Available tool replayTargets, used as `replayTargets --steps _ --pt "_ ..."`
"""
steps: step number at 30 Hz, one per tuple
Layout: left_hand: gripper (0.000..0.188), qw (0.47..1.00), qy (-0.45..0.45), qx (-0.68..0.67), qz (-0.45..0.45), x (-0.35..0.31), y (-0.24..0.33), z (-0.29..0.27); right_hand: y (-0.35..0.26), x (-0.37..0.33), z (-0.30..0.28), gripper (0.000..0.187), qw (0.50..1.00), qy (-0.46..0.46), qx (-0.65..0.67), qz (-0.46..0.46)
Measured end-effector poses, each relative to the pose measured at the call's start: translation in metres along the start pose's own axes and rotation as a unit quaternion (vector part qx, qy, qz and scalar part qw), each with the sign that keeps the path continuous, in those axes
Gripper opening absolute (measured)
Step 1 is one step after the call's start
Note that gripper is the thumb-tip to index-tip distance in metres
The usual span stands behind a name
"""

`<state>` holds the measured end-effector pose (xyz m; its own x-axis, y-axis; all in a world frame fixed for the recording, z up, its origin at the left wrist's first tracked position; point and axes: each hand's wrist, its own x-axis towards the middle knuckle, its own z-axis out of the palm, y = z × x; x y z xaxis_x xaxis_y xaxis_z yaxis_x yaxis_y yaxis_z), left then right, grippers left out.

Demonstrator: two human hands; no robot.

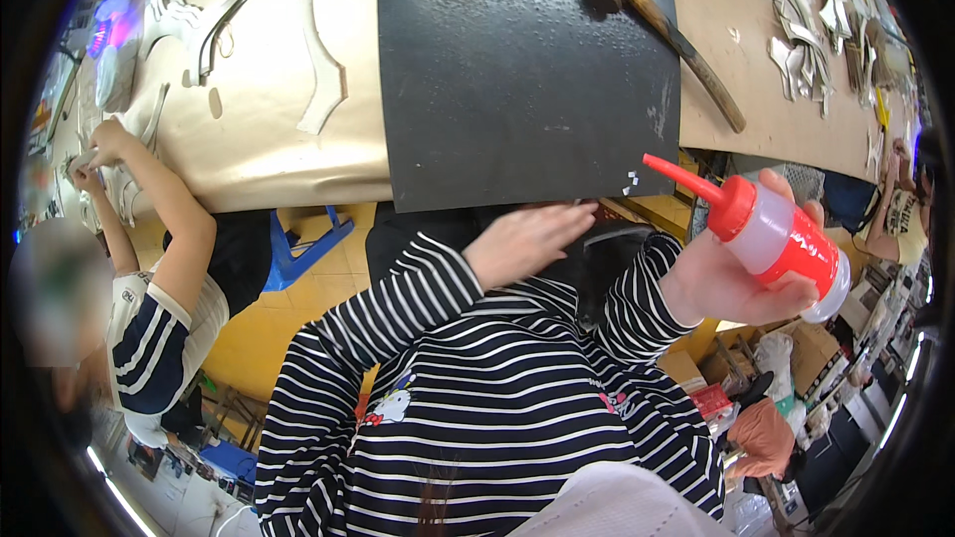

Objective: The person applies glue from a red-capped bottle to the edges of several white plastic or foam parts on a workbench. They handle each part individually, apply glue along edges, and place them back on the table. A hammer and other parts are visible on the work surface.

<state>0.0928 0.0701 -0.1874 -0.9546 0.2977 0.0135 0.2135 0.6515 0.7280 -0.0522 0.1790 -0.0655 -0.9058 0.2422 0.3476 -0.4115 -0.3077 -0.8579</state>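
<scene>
Snugly gripped in the right hand (721,283), a translucent plastic squeeze bottle with tapered red nozzle (781,239) tilts off the near right corner of a pitted black rectangular mat (527,89). The left hand (532,242), loosely opened, is by its near edge; a wooden-handled hammer (691,55) crosses its right edge.

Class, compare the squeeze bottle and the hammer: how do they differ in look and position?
The squeeze bottle is red and translucent; the hammer has a brown wooden handle and a dark head.
The squeeze bottle tapers to a narrow nozzle; the hammer ends in a blunt head.
The squeeze bottle is in the right hand; the hammer lies partly on the black mat.
Both look slanted in this view.
</scene>
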Motion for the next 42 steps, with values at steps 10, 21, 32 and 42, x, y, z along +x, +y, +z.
replayTargets --steps 10,21,32,42 --pt "0.053 0.993 -0.015 0.083 -0.079 0.005 -0.013 0.018 -0.019 0.024 -0.047 0.060 0.986 0.105 0.115 0.066" --pt "0.021 0.979 -0.075 -0.162 -0.095 -0.001 0.030 -0.044 0.060 0.031 -0.048 0.057 0.484 0.096 0.610 0.620" --pt "0.021 0.988 0.006 -0.147 -0.053 0.022 0.060 -0.119 0.120 0.082 -0.034 0.062 0.492 0.126 0.642 0.575" --pt "0.019 0.991 -0.048 -0.061 0.112 0.148 0.013 -0.151 0.136 0.115 -0.010 0.058 0.454 0.198 0.659 0.567"
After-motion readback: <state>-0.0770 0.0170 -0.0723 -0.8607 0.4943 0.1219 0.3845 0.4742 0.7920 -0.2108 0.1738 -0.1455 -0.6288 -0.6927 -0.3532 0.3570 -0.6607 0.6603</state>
